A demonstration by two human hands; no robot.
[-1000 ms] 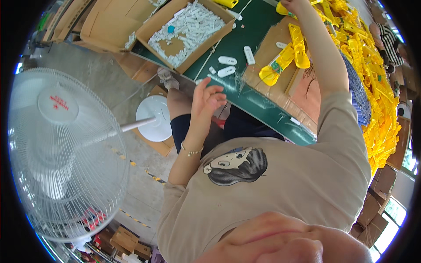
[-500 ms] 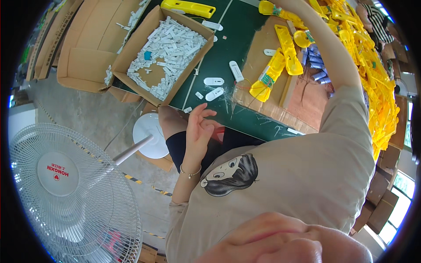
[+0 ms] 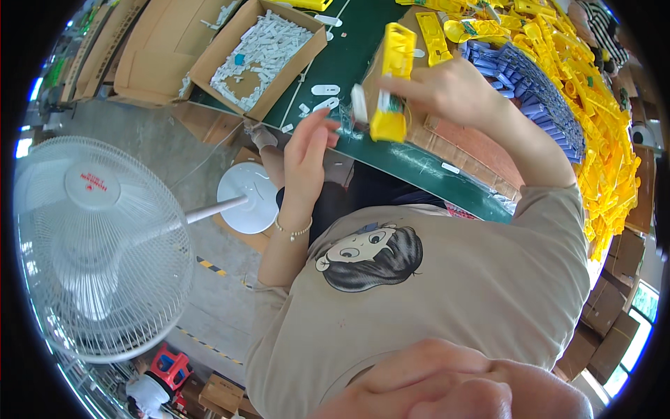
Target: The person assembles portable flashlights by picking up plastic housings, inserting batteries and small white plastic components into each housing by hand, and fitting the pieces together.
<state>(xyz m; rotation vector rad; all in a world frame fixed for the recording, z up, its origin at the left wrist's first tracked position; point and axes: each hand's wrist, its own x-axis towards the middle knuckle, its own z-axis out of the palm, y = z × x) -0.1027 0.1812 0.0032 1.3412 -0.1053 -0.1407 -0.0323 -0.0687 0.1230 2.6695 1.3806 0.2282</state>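
My right hand (image 3: 450,89) grips a long yellow plastic housing (image 3: 398,52) above the table's near part, its length pointing away from me. Part of the housing's middle is covered by my fingers. A blurred white oval piece (image 3: 359,103) hangs or stands beside its left edge; whether a wire joins them I cannot tell. My left hand (image 3: 307,150) is raised at the near table edge, fingers apart and nothing in them. Just beyond its fingertips lie white oval covers (image 3: 325,90) on the green tabletop (image 3: 419,160).
A cardboard box (image 3: 259,105) of small white plastic parts stands at the left. Behind and right lie blue-purple cylinders (image 3: 534,91) and a large heap of yellow housings (image 3: 600,153). A white fan (image 3: 105,244) stands at my left; another yellow housing (image 3: 434,38) lies farther back.
My right hand has come back from the far side to the near table, now holding a yellow housing. My left hand stays by the table edge. The view has shifted, showing more blue-purple cylinders.
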